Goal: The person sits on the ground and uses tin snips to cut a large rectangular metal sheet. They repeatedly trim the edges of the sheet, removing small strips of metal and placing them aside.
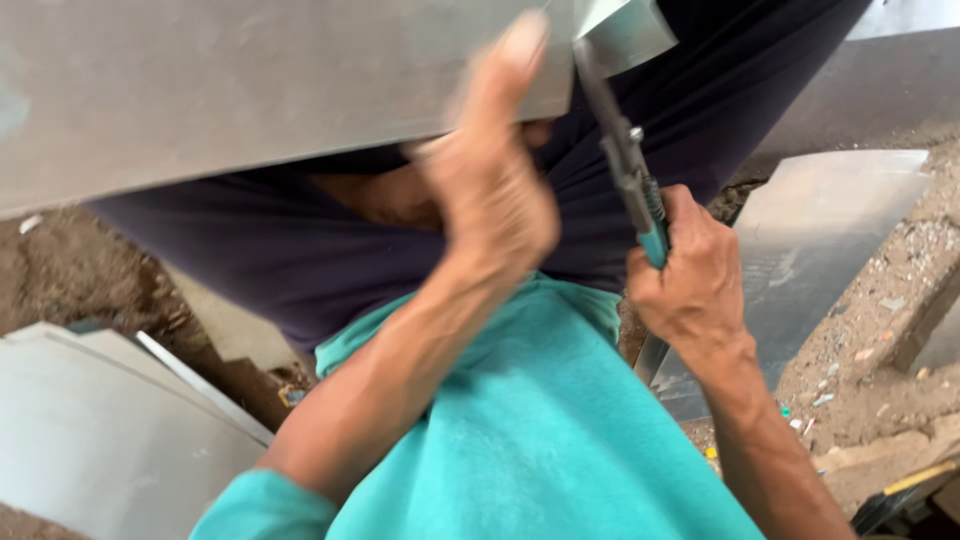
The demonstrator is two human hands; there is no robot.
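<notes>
Your left hand [490, 190] presses its thumb and palm against the lower edge of the grey metal sheet [230, 90], its grip closed on that edge. Just right of that hand, your right hand [690, 285] has its grip wrapped tight around the teal handles of the tin snips [625, 165], whose blades meet the sheet's edge beside your left thumb.

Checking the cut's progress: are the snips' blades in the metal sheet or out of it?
In. The snips, gripped by the right hand, have their blade tips at the sheet's edge, which the left hand steadies.
</notes>
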